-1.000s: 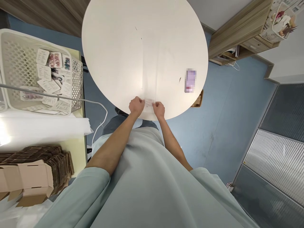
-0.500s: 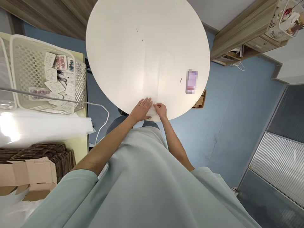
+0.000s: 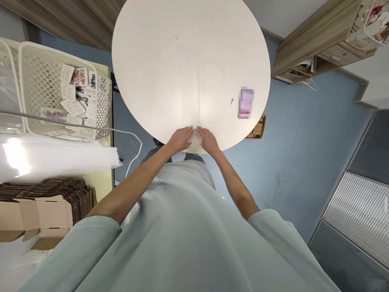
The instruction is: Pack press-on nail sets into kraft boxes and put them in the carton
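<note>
My left hand (image 3: 180,139) rests on the near edge of the round white table (image 3: 158,73), fingers extended and the thumb apart. Opposite it, my right hand (image 3: 208,138) lies with its fingers stretched toward the left one. The fingertips of the two hands almost meet, with a narrow gap between them. Both hands are open, and no grasped thing shows in either. A faint pale strip with straight edges runs up the tabletop from between the hands; whether it is a thin clear sheet or a reflection I cannot tell.
A blurred-out purple rectangular item (image 3: 246,103) lies on the table's right. At left stand a white perforated basket (image 3: 36,87) of small carded packs, a white roll (image 3: 69,158) and stacked flat cardboard boxes (image 3: 54,213). A cable (image 3: 135,136) hangs beside them. A brown box (image 3: 258,127) sits below right.
My right hand has gone from a pinch with curled fingers to stretched-out fingers. My left hand has turned slightly, its fingers now closer together. The camera view has shifted a little.
</note>
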Tool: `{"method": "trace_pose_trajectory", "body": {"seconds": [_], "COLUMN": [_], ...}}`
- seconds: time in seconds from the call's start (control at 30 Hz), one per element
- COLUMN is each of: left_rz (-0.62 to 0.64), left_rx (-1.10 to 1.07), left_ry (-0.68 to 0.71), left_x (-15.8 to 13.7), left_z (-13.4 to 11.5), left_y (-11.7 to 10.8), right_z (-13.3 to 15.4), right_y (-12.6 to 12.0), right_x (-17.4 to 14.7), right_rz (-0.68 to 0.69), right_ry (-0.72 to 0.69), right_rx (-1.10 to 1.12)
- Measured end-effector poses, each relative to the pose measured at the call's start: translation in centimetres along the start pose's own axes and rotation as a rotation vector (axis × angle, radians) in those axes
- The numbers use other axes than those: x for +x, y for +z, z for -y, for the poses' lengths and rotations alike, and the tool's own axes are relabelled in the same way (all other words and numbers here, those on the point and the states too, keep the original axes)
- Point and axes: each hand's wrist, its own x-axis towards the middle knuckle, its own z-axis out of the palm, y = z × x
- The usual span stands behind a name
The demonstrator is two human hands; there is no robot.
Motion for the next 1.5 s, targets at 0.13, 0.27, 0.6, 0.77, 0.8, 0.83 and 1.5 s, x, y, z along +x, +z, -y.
{"method": "trace_pose_trajectory", "body": {"seconds": [0.13,0.27,0.6,0.77,0.8,0.83,1.5], "left_rz": [-0.001,-0.039,-0.284,-0.384,-0.394,-0.4,-0.053], "left_rx": [-0.152,-0.327,-0.7,-0.697,-0.682,-0.664,-0.034], "left_ry": [-0.085,-0.278,-0.428,-0.527,-0.527,-0.524,-0.108], "left_x": [0.4,0.3,0.2,1.1,1.2,1.2,3.8], "left_z": [-0.1,0.2,0.5,0.3,0.3,0.3,2.1], "left_y": [-0.7,-1.5,-1.2,-0.2,-0.1,0.1,-1.9], "right_z": [-0.6,-1.0,-0.7,-0.7,-0.6,-0.5,-0.1], "right_y": [-0.1,-0.4,-1.2,-1.1,-1.0,-0.8,-0.5], "right_x": [0.6,1.8,5.5,6.7,6.9,7.1,6.7], "right_rz": [0.033,0.019,-0.067,-0.078,-0.081,-0.086,0.011], "right_ry": [0.009,0.075,0.216,0.343,0.37,0.39,-0.017], "right_rx": [0.051,0.104,0.13,0.115,0.108,0.102,-0.093]}}
